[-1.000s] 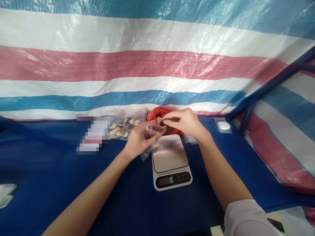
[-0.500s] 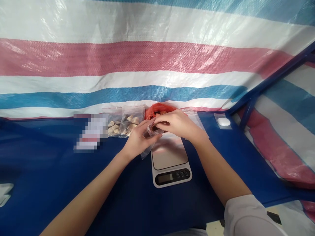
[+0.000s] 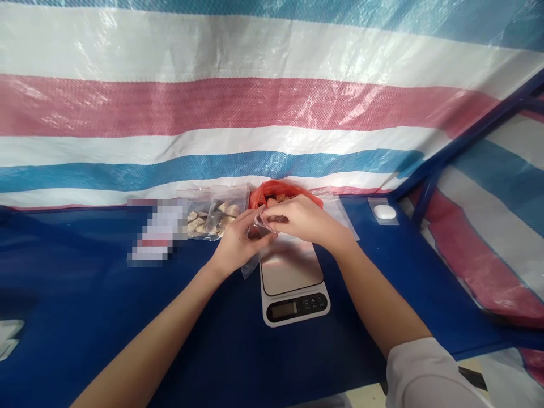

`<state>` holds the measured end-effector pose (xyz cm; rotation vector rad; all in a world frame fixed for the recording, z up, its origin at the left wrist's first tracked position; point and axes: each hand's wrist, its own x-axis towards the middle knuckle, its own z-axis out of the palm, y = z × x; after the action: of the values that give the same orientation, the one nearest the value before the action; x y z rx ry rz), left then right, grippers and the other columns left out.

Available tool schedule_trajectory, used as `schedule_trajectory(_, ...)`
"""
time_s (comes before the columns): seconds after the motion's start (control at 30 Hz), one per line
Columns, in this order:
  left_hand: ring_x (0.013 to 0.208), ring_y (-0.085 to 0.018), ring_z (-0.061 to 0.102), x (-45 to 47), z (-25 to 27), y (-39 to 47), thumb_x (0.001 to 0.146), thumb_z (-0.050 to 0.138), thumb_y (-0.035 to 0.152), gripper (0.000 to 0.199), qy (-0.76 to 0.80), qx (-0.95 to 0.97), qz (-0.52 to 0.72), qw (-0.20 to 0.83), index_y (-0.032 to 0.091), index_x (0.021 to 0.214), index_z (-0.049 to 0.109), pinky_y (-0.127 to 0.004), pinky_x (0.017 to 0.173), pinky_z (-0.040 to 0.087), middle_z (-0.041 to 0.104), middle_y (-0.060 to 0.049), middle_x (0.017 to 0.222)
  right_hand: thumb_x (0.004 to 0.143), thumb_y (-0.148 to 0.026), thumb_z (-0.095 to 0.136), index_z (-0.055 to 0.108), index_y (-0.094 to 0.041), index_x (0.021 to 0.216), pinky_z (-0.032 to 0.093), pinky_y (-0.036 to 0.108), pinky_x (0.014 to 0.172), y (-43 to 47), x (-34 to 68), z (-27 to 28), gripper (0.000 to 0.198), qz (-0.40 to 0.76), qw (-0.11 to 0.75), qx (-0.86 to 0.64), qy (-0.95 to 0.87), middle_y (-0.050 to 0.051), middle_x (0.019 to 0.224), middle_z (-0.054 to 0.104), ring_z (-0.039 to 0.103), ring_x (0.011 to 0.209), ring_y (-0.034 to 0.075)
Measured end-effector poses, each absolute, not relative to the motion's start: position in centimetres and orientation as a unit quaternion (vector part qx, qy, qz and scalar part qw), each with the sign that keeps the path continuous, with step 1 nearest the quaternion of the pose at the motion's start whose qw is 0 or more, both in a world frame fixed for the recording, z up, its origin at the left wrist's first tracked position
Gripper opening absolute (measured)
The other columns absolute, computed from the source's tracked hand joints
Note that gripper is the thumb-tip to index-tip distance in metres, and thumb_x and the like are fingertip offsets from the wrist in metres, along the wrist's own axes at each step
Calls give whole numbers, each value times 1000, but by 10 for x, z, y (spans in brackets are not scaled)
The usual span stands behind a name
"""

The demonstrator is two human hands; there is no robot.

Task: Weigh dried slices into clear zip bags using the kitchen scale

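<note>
Near the surface's (image 3: pixel 221 340) far edge, by the scale's (image 3: pixel 292 269) far-left corner, the left hand (image 3: pixel 234 242) is pinching a clear bag (image 3: pixel 256 231); the right hand (image 3: pixel 308 218) is bunching its fingers at the mouth, whether around anything I cannot tell. The bag is looking light, limp and slippery, probably best held by its rim.

Left hand (image 3: pixel 243 241) and right hand (image 3: pixel 304 220) both bare, slender fingers (image 3: pixel 264 242), nails too small to make out. Behind left fingers: bare wrist, bare left forearm (image 3: pixel 170 328) down to picture edge. Behind right fingers: bare right forearm (image 3: pixel 378 294), then, farthest back, pale grey sleeve (image 3: pixel 425 374), short, plain, loose, curved line across cloth, seam or fold, can't tell.
</note>
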<state>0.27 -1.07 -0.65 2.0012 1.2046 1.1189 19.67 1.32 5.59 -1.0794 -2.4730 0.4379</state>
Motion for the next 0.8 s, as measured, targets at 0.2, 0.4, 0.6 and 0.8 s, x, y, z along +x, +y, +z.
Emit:
schedule_trajectory(0.2, 94, -25, 70, 0, -6, -10, 82, 75, 44, 57, 463, 732, 424, 264, 19, 132, 67, -36, 82, 58, 73, -10, 115, 93, -20, 63, 79, -26, 105, 51, 27, 79, 21, 228, 64, 20, 226, 239, -386, -862, 0, 102, 79, 71, 84, 16)
schedule_trajectory(0.4, 106, -28, 69, -7, -7, -7, 82, 76, 45, 57, 466, 728, 436, 251, 16, 130, 67, -40, 96, 54, 74, -10, 116, 93, -19, 62, 78, -23, 107, 48, 29, 75, 39, 241, 48, 22, 131, 126, -470, -864, 4, 101, 79, 71, 87, 21)
schedule_trajectory(0.6, 105, -28, 69, -10, -9, -6, 81, 77, 49, 61, 484, 710, 440, 262, 16, 131, 67, -43, 97, 53, 73, -11, 117, 96, -23, 58, 75, -24, 112, 45, 29, 75, 43, 219, 22, 24, 53, 52, -477, -876, 6, 117, 76, 69, 103, 24)
schedule_trajectory(0.8, 111, -30, 68, -10, -7, -6, 80, 78, 49, 59, 480, 704, 451, 266, 16, 128, 68, -44, 100, 53, 73, -12, 120, 100, -31, 52, 71, -25, 122, 45, 29, 72, 43, 205, 5, 30, 38, 63, -465, -882, 6, 127, 72, 64, 117, 24)
